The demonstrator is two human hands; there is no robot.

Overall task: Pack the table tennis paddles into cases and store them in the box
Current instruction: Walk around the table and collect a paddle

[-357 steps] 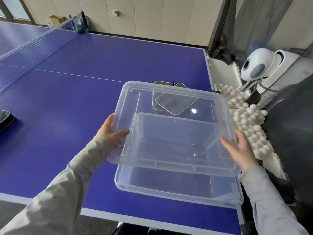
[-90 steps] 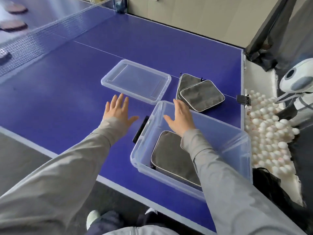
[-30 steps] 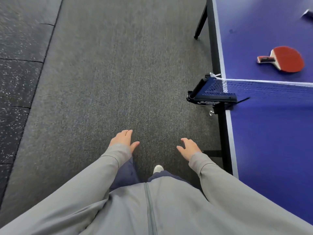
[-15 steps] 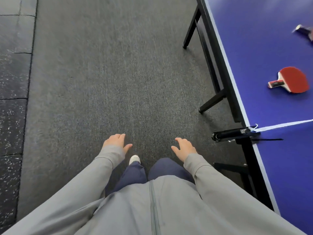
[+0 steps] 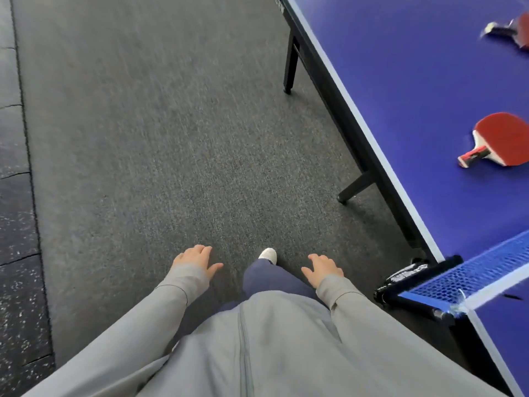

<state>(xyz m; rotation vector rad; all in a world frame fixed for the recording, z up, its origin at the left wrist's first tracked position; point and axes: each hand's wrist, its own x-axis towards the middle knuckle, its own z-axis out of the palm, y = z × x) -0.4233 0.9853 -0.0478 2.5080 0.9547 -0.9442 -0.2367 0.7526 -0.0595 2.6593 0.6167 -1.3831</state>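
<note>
A red table tennis paddle lies flat on the blue table at the right, its handle pointing toward the table's edge. A second paddle lies blurred at the top right corner, partly cut off by the frame. My left hand and my right hand hang in front of my body over the grey carpet, fingers relaxed, holding nothing. Both hands are well left of the table. The box and the cases are out of view.
The net and its black post clamp stick out at the table's side, close to my right arm. Black table legs stand on the grey carpet. Dark speckled floor mats border the carpet at the left.
I have walked on beside the table. The net post has slid down and nearer to me, and the red paddle now sits closer. Both hands stay empty.
</note>
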